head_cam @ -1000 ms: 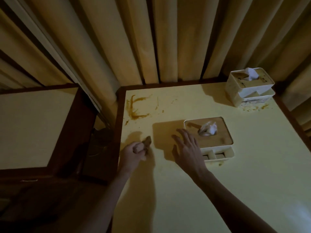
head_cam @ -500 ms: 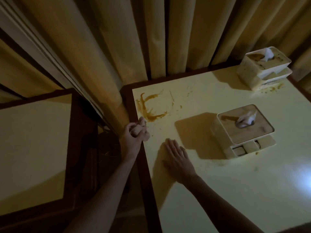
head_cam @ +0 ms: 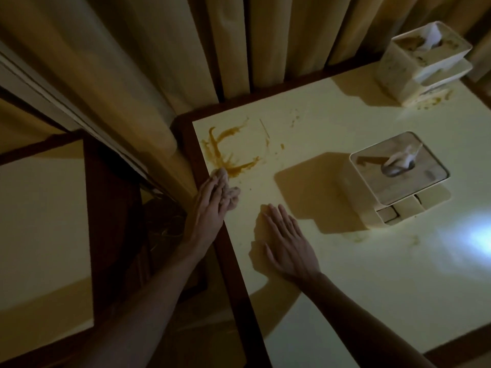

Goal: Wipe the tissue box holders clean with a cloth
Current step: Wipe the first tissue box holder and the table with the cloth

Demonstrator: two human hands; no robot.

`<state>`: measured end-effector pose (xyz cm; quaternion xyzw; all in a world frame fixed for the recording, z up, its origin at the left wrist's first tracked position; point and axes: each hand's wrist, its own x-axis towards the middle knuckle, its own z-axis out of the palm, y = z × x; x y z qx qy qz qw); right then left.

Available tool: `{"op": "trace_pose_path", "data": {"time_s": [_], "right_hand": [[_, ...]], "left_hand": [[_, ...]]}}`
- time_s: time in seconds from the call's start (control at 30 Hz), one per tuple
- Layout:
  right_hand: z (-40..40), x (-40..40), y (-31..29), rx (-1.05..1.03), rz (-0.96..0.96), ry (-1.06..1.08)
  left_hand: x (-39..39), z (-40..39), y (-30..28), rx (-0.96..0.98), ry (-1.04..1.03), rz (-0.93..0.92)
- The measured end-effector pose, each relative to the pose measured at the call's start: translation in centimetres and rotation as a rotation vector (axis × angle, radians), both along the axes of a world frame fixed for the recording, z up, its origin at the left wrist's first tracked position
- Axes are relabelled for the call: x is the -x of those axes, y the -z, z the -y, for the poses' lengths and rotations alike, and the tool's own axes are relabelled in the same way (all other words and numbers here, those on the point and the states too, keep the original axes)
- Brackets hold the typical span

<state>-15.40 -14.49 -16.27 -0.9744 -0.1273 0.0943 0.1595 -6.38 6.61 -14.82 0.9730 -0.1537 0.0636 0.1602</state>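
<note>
Left hand (head_cam: 210, 205) flat on cloth (head_cam: 230, 197)

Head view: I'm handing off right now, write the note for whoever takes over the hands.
Left hand: fingers straight, pressing the cloth onto the table at the near end of the brown smear.
Right hand: flat on the table, holding nothing.
Near tissue box holder: right of the hands, a brown mark on its wooden lid, faint stains on the table at its base.
Far tissue box holder: back right corner, lid and sides soiled, smears at its base.
Done: nothing visible on either holder.
Left: wipe both holders; the table smear also remains.
</note>
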Motion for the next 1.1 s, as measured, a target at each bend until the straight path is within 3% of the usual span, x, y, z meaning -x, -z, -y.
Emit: {"op": "trace_pose_path", "data": {"time_s": [0.13, 0.4, 0.5, 0.73, 0.83, 1.0, 1.1], "right_hand": [[0.0, 0.1, 0.5, -0.018, 0.023, -0.015], [-0.3, 0.1, 0.6, -0.021, 0.075, -0.005], [-0.2, 0.1, 0.8, -0.012, 0.098, -0.004], [-0.2, 0.1, 0.9, -0.028, 0.076, -0.017], [-0.1, 0.1, 0.8, -0.018, 0.049, -0.022], [0.0, 0.1, 0.4, -0.011, 0.047, -0.017], [0.0, 0.2, 0.2, -0.009, 0.061, -0.011]], "left_hand": [[-1.1, 0.9, -0.2, 0.027, 0.016, -0.192], [-9.0, 6.0, 0.5, -0.365, 0.426, -0.091], [-10.7, 11.2, 0.3, -0.447, 0.465, -0.120], [-11.5, 17.9, -0.4, -0.353, 0.239, -0.302], [-9.7, 15.0, 0.0, -0.291, 0.130, -0.292], [-6.0, 5.5, 1.8, -0.379, -0.118, -0.244], [-5.0, 4.6, 0.8, -0.350, -0.175, -0.278]]}}
